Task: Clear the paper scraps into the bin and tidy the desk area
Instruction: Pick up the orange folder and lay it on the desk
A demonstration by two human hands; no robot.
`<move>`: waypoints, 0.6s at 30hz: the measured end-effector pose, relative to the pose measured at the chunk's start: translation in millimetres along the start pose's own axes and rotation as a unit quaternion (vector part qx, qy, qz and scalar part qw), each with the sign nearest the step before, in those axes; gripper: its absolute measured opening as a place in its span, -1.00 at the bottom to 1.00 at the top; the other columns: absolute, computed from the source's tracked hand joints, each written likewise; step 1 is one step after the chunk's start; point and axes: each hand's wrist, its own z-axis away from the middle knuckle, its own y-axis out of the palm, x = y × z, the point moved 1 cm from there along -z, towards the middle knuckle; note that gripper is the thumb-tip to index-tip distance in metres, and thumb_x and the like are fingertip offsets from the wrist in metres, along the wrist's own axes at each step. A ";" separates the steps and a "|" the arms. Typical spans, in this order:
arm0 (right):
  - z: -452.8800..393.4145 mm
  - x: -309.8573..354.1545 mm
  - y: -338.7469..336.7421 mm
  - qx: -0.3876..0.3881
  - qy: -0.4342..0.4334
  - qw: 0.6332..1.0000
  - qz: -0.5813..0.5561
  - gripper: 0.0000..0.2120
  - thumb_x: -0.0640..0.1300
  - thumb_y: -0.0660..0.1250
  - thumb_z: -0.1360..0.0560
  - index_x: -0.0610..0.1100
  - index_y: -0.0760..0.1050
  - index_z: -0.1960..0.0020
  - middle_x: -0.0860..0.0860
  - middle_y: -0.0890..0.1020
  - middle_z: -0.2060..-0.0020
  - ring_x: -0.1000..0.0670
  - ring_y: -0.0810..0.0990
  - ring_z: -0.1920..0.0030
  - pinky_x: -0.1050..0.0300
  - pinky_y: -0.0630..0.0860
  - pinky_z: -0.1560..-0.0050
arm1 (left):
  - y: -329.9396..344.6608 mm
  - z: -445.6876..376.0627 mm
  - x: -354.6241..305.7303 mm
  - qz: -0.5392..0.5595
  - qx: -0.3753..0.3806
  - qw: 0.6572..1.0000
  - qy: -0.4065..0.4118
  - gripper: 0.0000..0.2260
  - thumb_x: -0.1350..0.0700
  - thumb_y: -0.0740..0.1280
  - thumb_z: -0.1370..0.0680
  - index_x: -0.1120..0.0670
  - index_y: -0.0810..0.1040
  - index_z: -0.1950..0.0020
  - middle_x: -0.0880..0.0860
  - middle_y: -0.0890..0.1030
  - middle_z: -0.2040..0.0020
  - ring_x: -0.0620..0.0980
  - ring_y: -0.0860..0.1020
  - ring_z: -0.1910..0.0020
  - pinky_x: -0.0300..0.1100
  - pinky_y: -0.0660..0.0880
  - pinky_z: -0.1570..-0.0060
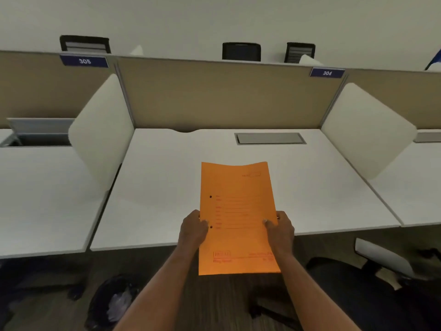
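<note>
View: I looked down from a head camera at a white desk [167,187] in a row of cubicles, with a tan partition [214,96] along its far side.

Left hand [192,229]: it was closed on the left edge of an orange folder [236,211], thumb on top beside a punched hole.

Right hand [281,229]: it was closed on the folder's right edge, thumb on top, fingers hidden beneath.

Folder: it was held in front of me at mid-height, printed in red, with its far half over the desk's near edge and its near half over the floor. I could not tell whether it touched the desk.

Bin [112,304]: a dark bin with a liner stood on the floor to the near left, below the desk, well apart from the folder.

Paper scraps: I saw none on the desk; something pale lay inside the bin, too blurred to name.

Other things: a closed grey cable hatch [270,138] sat at the desk's far right; white side screens [105,130] stood on both sides; a dark chair [381,266] was at the near right.

Stage, my judgement: tidying, with the folder about to be set down.

Risk: the folder looked thin and bowed at its far edge, so I judged a loose pinch could let it sag or slip to the floor.

Risk: I judged that mistaking it for scrap could send it to the bin.
</note>
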 end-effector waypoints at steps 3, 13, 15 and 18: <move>-22.7 12.8 26.9 -0.004 0.005 1.000 0.006 -0.84 -0.14 0.35 -0.57 -0.07 0.48 -0.15 -0.02 0.63 -0.01 0.01 0.60 0.10 0.07 0.52 0.12 | -11.2 -35.9 1.2 -0.010 -0.013 1.000 0.001 -0.90 0.10 0.26 -0.60 0.03 0.50 0.12 -0.05 0.58 0.21 -0.10 0.57 0.26 -0.23 0.43 0.35; -119.2 34.4 88.0 0.005 -0.021 0.999 0.034 -0.76 -0.17 0.30 -0.60 -0.17 0.55 -0.24 -0.07 0.67 -0.08 -0.07 0.61 0.01 0.00 0.53 -0.08 | -26.1 -151.1 -15.5 -0.050 -0.055 0.997 -0.005 -0.86 0.10 0.42 -0.49 0.14 0.61 0.23 0.01 0.63 0.27 0.02 0.62 0.28 -0.14 0.54 0.25; -146.1 38.3 100.3 0.008 -0.032 0.999 0.042 -0.77 -0.20 0.28 -0.59 -0.16 0.58 -0.22 -0.05 0.68 -0.04 -0.03 0.58 0.05 0.14 0.46 0.00 | -23.3 -177.9 -21.3 -0.052 -0.060 0.997 -0.009 -0.87 0.09 0.44 -0.49 0.13 0.64 0.20 0.01 0.64 0.24 0.02 0.62 0.26 -0.17 0.51 0.25; -201.4 41.1 126.3 0.014 -0.055 0.997 0.056 -0.77 -0.22 0.29 -0.57 -0.16 0.61 -0.19 -0.04 0.70 0.00 -0.02 0.59 0.08 0.23 0.43 0.08 | -12.3 -231.1 -31.4 -0.048 -0.066 0.997 -0.016 -0.88 0.09 0.44 -0.49 0.13 0.67 0.18 0.01 0.66 0.23 0.01 0.63 0.25 -0.20 0.47 0.26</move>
